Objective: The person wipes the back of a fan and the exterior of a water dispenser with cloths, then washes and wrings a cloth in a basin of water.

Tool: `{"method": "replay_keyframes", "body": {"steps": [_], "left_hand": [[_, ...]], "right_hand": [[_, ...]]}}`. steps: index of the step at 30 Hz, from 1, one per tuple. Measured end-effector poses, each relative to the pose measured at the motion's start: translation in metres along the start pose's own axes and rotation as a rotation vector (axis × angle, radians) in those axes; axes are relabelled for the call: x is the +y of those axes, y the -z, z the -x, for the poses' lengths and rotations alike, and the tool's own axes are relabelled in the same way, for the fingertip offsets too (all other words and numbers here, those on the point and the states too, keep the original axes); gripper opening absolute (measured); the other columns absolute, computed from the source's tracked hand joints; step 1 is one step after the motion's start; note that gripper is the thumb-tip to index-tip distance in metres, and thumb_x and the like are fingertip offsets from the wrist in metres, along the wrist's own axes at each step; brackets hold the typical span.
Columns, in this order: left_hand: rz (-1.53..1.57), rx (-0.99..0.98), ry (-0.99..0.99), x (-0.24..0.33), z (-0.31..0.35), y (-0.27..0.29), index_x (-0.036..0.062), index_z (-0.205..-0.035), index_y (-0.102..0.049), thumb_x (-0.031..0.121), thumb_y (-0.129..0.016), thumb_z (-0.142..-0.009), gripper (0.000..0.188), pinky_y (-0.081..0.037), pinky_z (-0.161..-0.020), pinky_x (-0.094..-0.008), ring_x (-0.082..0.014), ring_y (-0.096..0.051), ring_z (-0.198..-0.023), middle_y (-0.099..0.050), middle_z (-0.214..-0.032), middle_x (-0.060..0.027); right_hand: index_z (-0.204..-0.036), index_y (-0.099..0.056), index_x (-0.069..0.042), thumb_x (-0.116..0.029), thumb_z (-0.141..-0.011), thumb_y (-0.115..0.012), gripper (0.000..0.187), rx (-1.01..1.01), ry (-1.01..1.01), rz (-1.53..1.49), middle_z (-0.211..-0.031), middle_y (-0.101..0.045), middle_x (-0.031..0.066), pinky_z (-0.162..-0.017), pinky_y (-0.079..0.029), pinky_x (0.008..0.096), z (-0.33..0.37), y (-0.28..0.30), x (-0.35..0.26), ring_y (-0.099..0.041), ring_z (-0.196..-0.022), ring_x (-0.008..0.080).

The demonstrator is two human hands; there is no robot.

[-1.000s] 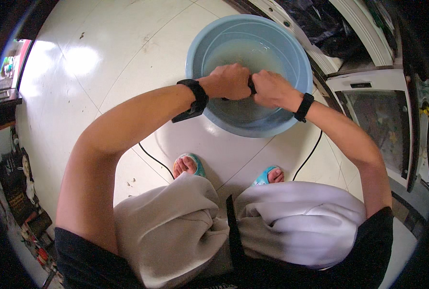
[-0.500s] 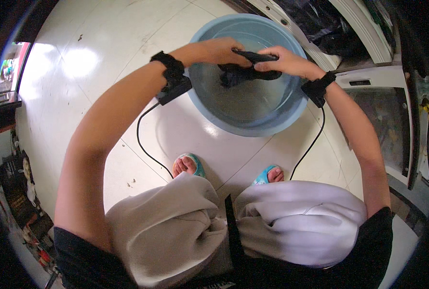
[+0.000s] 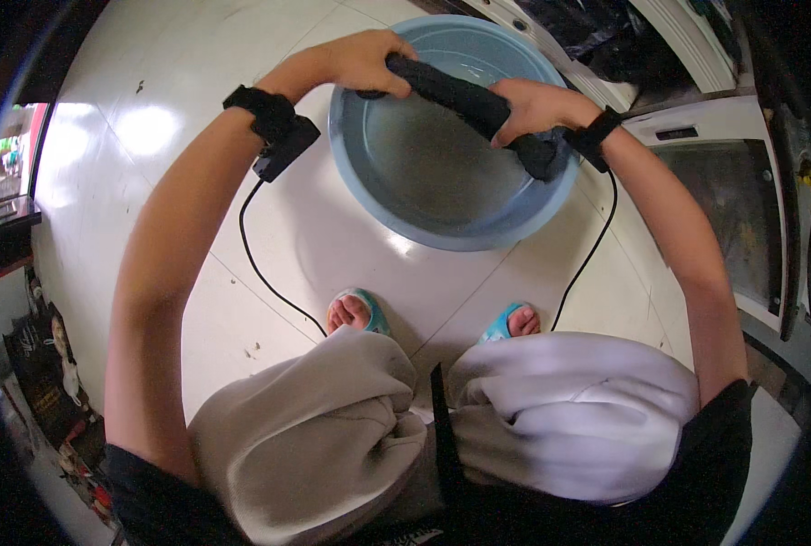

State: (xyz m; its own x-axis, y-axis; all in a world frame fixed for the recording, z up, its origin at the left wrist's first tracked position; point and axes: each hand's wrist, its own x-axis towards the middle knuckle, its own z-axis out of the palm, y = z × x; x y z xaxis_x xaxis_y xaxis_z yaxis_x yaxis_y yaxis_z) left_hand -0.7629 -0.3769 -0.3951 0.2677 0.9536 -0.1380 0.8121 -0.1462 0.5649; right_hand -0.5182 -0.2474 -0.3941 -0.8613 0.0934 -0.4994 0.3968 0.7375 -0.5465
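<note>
Over the blue plastic basin [image 3: 460, 244], a black cloth [image 3: 456, 94], long and narrow like a sock, is stretched between my two hands. My left hand [image 3: 369, 62] is closed around its left end, near the basin's far left rim. Toward the other end, my right hand [image 3: 540, 107] grips it with the thumb beneath. A loose, rounded tail of the cloth hangs past my right hand, by the right wall of the basin. Cloudy water [image 3: 424, 168] lies in the basin under the cloth. Part of the cloth is hidden by my fingers.
The basin stands on a pale tiled floor [image 3: 269, 246], beyond my feet in blue slippers [image 3: 369, 311]. A white-framed cabinet [image 3: 715, 132] is close on the right. Black wrist straps with small boxes [image 3: 287, 150] trail cables toward my knees.
My hands have moved apart, the left one outward to the left. The cloth, bunched between them before, is now drawn out into a long strip.
</note>
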Motion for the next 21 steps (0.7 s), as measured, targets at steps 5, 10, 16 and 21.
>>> {"method": "replay_keyframes", "body": {"steps": [5, 10, 16, 21], "left_hand": [[-0.141, -0.264, 0.121, 0.007, -0.009, -0.019, -0.0010, -0.100, -0.065, 0.032, -0.063, -0.076, 0.040, -0.050, -0.077, -0.0416, -0.0333, -0.064, -0.082, -0.067, -0.086, -0.0203], [-0.170, -0.353, 0.208, 0.001, -0.006, -0.022, -0.0020, -0.098, -0.060, 0.026, -0.049, -0.086, 0.033, -0.047, -0.083, -0.0435, -0.0338, -0.062, -0.089, -0.064, -0.091, -0.0210], [0.071, -0.190, 0.282, -0.007, 0.009, 0.001, -0.0025, -0.101, -0.063, 0.029, -0.048, -0.084, 0.039, -0.050, -0.078, -0.0380, -0.0259, -0.062, -0.085, -0.065, -0.091, -0.0156], [0.179, -0.113, 0.322, 0.038, 0.003, 0.022, -0.0033, -0.107, -0.061, 0.041, -0.045, -0.093, 0.049, -0.045, -0.087, -0.0341, -0.0248, -0.057, -0.097, -0.061, -0.103, -0.0159]], "right_hand": [[-0.108, -0.057, -0.001, -0.008, -0.062, -0.078, 0.052, -0.029, -0.114, 0.233, -0.097, -0.065, 0.0193, -0.079, -0.050, 0.0400, -0.016, -0.003, 0.016, -0.062, -0.094, 0.0363], [-0.098, -0.059, 0.000, 0.001, -0.068, -0.069, 0.031, 0.253, 0.120, 0.352, -0.083, -0.066, 0.0145, -0.071, -0.052, 0.0397, -0.023, -0.010, 0.047, -0.065, -0.080, 0.0318], [-0.086, -0.060, -0.004, -0.007, -0.087, -0.054, 0.007, 0.103, -0.112, -0.313, -0.074, -0.063, 0.0004, -0.057, -0.048, 0.0238, -0.003, 0.011, 0.042, -0.062, -0.068, 0.0098], [-0.083, -0.065, -0.004, -0.021, -0.089, -0.061, 0.018, 0.104, 0.110, 0.138, -0.069, -0.063, 0.0037, -0.055, -0.046, 0.0293, -0.018, -0.009, 0.000, -0.062, -0.066, 0.0126]]}}
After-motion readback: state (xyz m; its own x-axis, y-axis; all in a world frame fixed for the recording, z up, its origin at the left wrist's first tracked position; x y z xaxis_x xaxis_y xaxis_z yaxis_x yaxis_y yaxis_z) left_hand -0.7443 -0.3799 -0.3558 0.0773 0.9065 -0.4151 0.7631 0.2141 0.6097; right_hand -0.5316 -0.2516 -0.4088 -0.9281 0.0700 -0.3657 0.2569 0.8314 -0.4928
